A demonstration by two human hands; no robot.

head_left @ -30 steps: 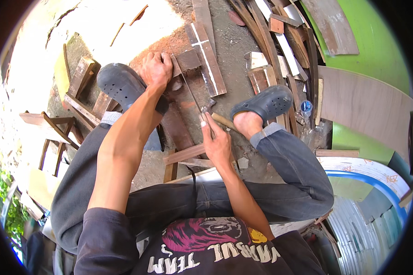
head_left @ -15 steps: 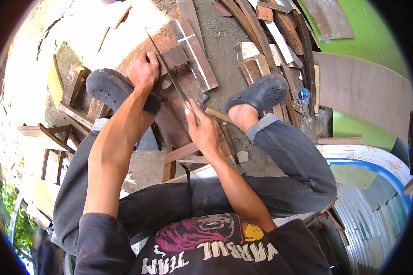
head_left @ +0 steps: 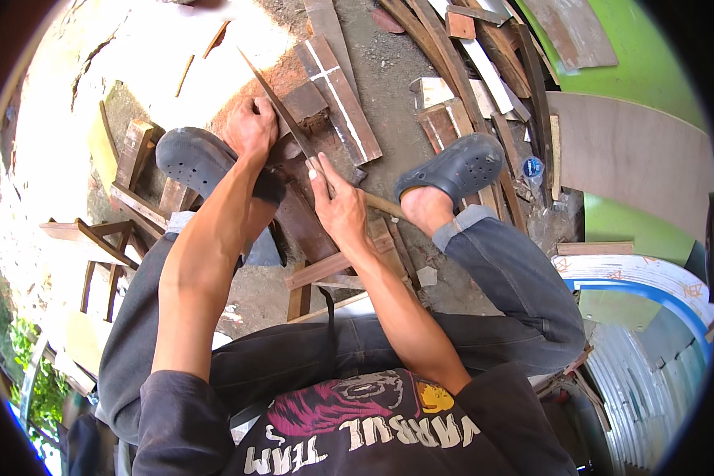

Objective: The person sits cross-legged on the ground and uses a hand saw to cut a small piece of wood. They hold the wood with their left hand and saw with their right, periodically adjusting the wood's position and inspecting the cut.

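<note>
My right hand (head_left: 341, 208) is closed round the handle end of a long, thin handsaw (head_left: 276, 101), its blade seen nearly edge-on and pointing away to the far left. The blade crosses a brown wooden block (head_left: 306, 101), whose end sticks out on the right. On the other side of the blade, my left hand (head_left: 251, 128) is closed, knuckles up, and holds the block down; what its fingers wrap is partly hidden. Under and near the saw lies a reddish-brown board (head_left: 303, 222). A wooden tool handle (head_left: 383, 204) shows just right of my right hand.
My dark clogs (head_left: 456, 166) flank the work. A board with a white painted cross (head_left: 337, 95) lies beyond the block. Wood strips (head_left: 436, 47) are heaped at the far right, near a plywood sheet (head_left: 627, 151). A small wooden frame (head_left: 95, 238) stands at left.
My right hand has moved forward and slightly left with the saw, sliding the blade farther past the block. My left hand stays at its place. The whole view has shifted slightly.
</note>
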